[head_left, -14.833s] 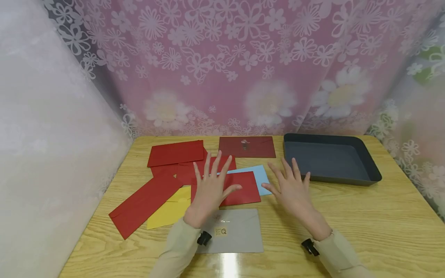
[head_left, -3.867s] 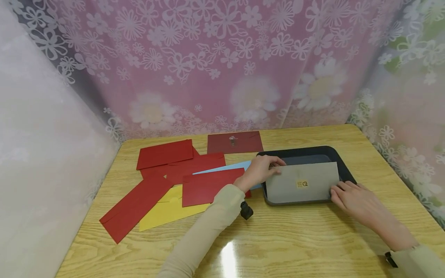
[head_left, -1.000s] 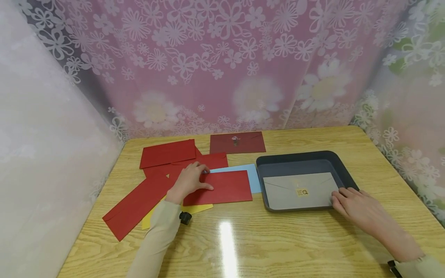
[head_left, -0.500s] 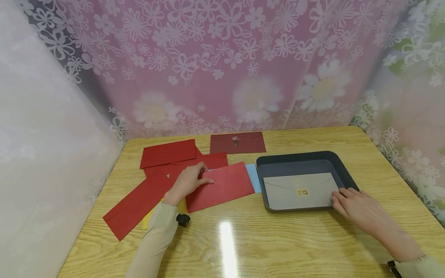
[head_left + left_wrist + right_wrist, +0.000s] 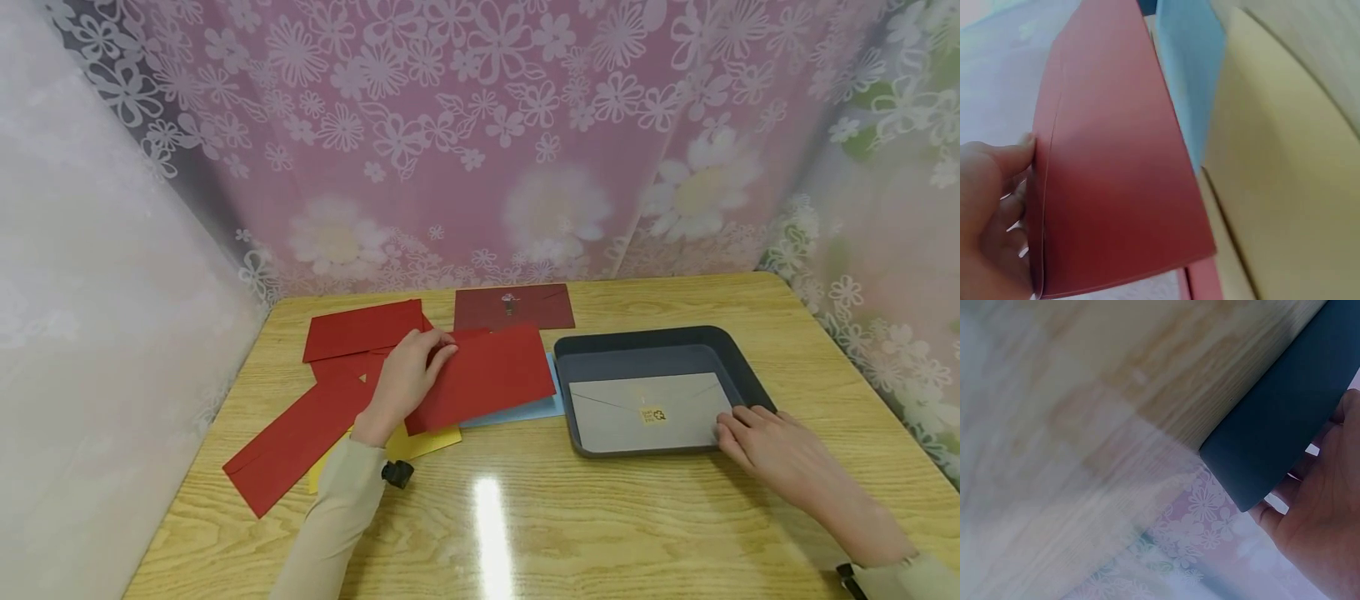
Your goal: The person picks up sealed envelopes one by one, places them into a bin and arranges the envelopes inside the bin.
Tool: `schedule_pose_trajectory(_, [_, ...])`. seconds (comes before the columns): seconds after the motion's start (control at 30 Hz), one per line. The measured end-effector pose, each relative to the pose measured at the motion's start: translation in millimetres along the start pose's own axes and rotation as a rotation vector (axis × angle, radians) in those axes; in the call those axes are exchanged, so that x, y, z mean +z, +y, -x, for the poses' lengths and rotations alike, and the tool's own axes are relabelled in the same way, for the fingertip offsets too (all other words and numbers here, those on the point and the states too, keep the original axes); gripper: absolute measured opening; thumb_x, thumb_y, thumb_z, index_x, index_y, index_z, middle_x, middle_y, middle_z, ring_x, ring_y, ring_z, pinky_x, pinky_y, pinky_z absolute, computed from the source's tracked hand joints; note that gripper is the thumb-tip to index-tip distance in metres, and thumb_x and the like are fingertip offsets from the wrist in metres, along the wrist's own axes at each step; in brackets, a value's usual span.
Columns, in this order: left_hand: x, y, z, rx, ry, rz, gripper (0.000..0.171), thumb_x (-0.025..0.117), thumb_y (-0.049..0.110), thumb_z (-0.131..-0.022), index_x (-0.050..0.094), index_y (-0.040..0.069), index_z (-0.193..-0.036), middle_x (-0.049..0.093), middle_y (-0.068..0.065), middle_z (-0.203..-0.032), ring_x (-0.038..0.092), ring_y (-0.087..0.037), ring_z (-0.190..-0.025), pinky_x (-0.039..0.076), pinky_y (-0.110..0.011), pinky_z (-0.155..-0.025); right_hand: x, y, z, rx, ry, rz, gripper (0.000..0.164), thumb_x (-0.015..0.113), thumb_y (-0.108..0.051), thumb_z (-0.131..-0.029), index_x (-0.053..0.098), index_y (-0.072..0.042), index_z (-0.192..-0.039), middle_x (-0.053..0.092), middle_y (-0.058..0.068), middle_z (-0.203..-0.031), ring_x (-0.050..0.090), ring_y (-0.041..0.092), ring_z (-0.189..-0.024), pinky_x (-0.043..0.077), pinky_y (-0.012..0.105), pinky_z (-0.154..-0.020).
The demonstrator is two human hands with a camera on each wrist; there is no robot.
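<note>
My left hand (image 5: 408, 379) pinches a red envelope (image 5: 491, 375) by its upper left edge, thumb on the near face. The envelope is raised and tilted over a light blue envelope (image 5: 517, 412) and a yellow envelope (image 5: 431, 442). In the left wrist view the red envelope (image 5: 1110, 156) fills the middle, its flap edge beside the thumb. At the right, my right hand (image 5: 776, 446) grips the near right rim of a dark grey tray (image 5: 637, 343). Inside that tray a grey envelope (image 5: 645, 417) with a gold sticker leans along the near side. The right wrist view shows fingers curled over the tray wall (image 5: 1285, 406).
Several other red envelopes (image 5: 360, 329) overlap at the back left, one (image 5: 296, 450) slanting toward the front. A dark red envelope (image 5: 513, 308) lies at the table's back edge. Floral curtains (image 5: 450, 167) hang behind and at the sides of the wooden table (image 5: 600, 525).
Earlier, the grey envelope went from the table into the tray, which was moved nearer. In the last second my left hand has lifted the red envelope; the right hand has stayed on the tray.
</note>
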State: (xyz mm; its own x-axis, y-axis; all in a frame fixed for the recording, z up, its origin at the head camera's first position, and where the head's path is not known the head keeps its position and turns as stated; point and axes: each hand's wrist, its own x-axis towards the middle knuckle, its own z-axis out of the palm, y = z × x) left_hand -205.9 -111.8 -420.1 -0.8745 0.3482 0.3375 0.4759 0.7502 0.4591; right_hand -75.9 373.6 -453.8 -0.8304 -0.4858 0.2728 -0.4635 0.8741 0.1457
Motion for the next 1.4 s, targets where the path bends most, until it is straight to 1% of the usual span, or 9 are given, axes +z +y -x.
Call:
schedule_pose_trajectory(0.07, [-2.5, 6.0, -2.9, 0.027, 0.035, -0.023, 0.020, 0.065, 0.028, -0.101, 0.072, 0.013, -0.111, 0.070, 0.000, -0.096, 0.049, -0.016, -0.081, 0.046, -0.031, -0.066, -0.6, -0.2, 0.3, -0.013, 0.009, 0.006, 0.016, 0.062, -0.018, -0.096, 0.052, -0.018, -0.082, 0.045, -0.006, -0.078, 0.047, 0.019, -0.070, 0.038, 0.035, -0.057])
schedule_pose_trajectory(0.2, [-5.0, 20.1, -10.4, 0.083, 0.082, -0.045, 0.019, 0.064, 0.028, -0.101, 0.072, 0.013, -0.110, 0.071, 0.000, -0.097, 0.050, -0.017, -0.085, 0.047, -0.031, -0.069, -0.7, 0.2, 0.6, -0.037, 0.020, 0.015, 0.016, 0.059, -0.020, -0.099, 0.053, -0.017, -0.084, 0.046, -0.005, -0.079, 0.048, 0.020, -0.070, 0.039, 0.036, -0.057])
schedule_pose_trajectory(0.3, [-5.2, 32.6, -17.2, 0.119, 0.103, -0.035, 0.017, 0.064, 0.027, -0.101, 0.071, 0.013, -0.109, 0.072, 0.000, -0.096, 0.052, -0.018, -0.089, 0.048, -0.032, -0.072, -0.3, 0.8, 0.7, -0.050, 0.025, 0.018, 0.016, 0.058, -0.020, -0.099, 0.053, -0.017, -0.084, 0.047, -0.004, -0.079, 0.048, 0.020, -0.070, 0.040, 0.036, -0.057])
schedule_pose_trajectory(0.53, [2.1, 66.6, -38.9, 0.225, 0.136, 0.010, 0.017, 0.064, 0.026, -0.102, 0.070, 0.013, -0.110, 0.071, 0.002, -0.093, 0.049, -0.015, -0.083, 0.045, -0.029, -0.067, 1.4, 2.7, 0.9, -0.031, 0.028, 0.004, 0.017, 0.062, -0.018, -0.095, 0.052, -0.018, -0.082, 0.046, -0.005, -0.078, 0.048, 0.019, -0.069, 0.038, 0.034, -0.056])
schedule_pose_trajectory(0.7, [12.6, 95.0, -54.5, 0.309, 0.133, 0.028, 0.016, 0.063, 0.025, -0.102, 0.069, 0.013, -0.110, 0.072, 0.001, -0.099, 0.053, -0.015, -0.089, 0.049, -0.029, -0.080, 2.3, 3.5, 1.5, -0.037, 0.039, 0.005, 0.016, 0.062, -0.018, -0.095, 0.052, -0.018, -0.082, 0.046, -0.005, -0.078, 0.048, 0.019, -0.069, 0.038, 0.034, -0.056])
schedule_pose_trajectory(0.9, [28.0, 127.5, -68.4, 0.359, 0.089, 0.064, 0.018, 0.057, 0.021, -0.106, 0.068, 0.010, -0.115, 0.070, -0.002, -0.110, 0.056, -0.018, -0.099, 0.048, -0.028, -0.084, 2.6, 2.7, 1.5, -0.019, 0.032, -0.005, 0.015, 0.063, -0.017, -0.094, 0.053, -0.018, -0.082, 0.046, -0.006, -0.077, 0.051, 0.020, -0.069, 0.039, 0.034, -0.056])
schedule_pose_trajectory(1.1, [52.2, 148.6, -75.8, 0.394, 0.004, 0.060, 0.025, 0.048, 0.011, -0.108, 0.064, 0.008, -0.128, 0.067, -0.004, -0.119, 0.055, -0.019, -0.101, 0.045, -0.026, -0.087, 2.3, 1.9, 0.3, 0.003, 0.009, -0.008, 0.016, 0.063, -0.018, -0.094, 0.053, -0.017, -0.081, 0.046, -0.006, -0.075, 0.050, 0.019, -0.068, 0.039, 0.034, -0.056])
schedule_pose_trajectory(1.27, [79.9, 159.0, -73.6, 0.372, -0.113, 0.070, 0.030, 0.044, 0.009, -0.108, 0.061, 0.011, -0.133, 0.065, -0.001, -0.129, 0.056, -0.017, -0.117, 0.044, -0.022, -0.100, 1.5, 1.3, 0.2, -0.013, 0.039, -0.010, 0.018, 0.063, -0.017, -0.093, 0.052, -0.018, -0.080, 0.045, -0.007, -0.075, 0.050, 0.020, -0.069, 0.039, 0.034, -0.056])
schedule_pose_trajectory(1.4, [98.4, 163.9, -70.9, 0.337, -0.180, 0.065, 0.031, 0.043, 0.009, -0.109, 0.060, 0.013, -0.135, 0.063, 0.000, -0.133, 0.056, -0.016, -0.124, 0.040, -0.022, -0.109, 0.5, 1.5, -0.2, 0.013, 0.004, -0.014, 0.013, 0.065, -0.016, -0.092, 0.057, -0.017, -0.081, 0.050, -0.005, -0.077, 0.056, 0.023, -0.072, 0.046, 0.040, -0.060])
